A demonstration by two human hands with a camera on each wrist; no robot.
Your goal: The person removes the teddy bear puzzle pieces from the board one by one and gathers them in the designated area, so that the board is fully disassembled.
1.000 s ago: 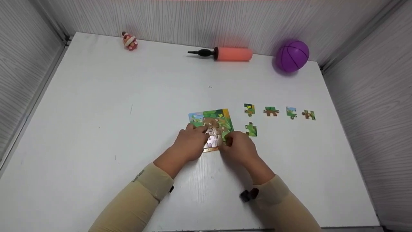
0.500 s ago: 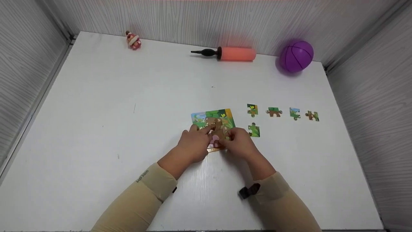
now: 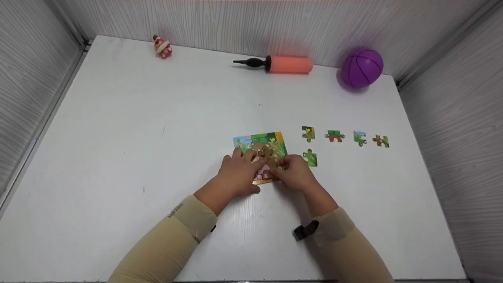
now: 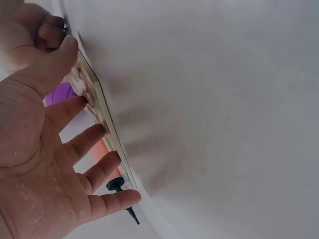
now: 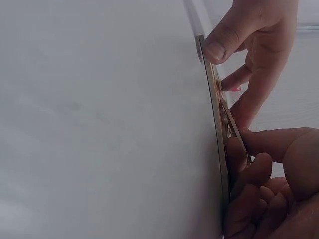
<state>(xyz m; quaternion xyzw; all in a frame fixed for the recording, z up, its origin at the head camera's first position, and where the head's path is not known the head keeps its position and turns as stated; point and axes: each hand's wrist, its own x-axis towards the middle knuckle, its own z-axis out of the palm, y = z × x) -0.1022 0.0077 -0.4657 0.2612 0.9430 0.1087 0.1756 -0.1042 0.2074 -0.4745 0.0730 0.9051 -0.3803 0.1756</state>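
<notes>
A square jigsaw puzzle (image 3: 279,137) with a bear picture lies in its tray on the table, partly covered by both hands. Spread fingers of my left hand (image 3: 237,173) rest on its left side, with the thumb near the front edge. At the right side, my right hand (image 3: 296,173) pinches a puzzle piece between thumb and fingers. In the right wrist view this puzzle piece (image 5: 236,128) tilts up from the board, one end low against it. Its printed face is mostly hidden.
Several loose puzzle pieces (image 3: 334,136) lie to the right, one of them, a green piece (image 3: 310,157), close beside my right hand. Along the back wall are a small red figurine (image 3: 162,47), an orange hand pump (image 3: 290,64) and a purple ball (image 3: 362,68).
The left fingers, earlier with the index pointing onto the picture, have spread wider over the board. The right hand has shifted slightly inward over the puzzle, still pinching at its right side.
</notes>
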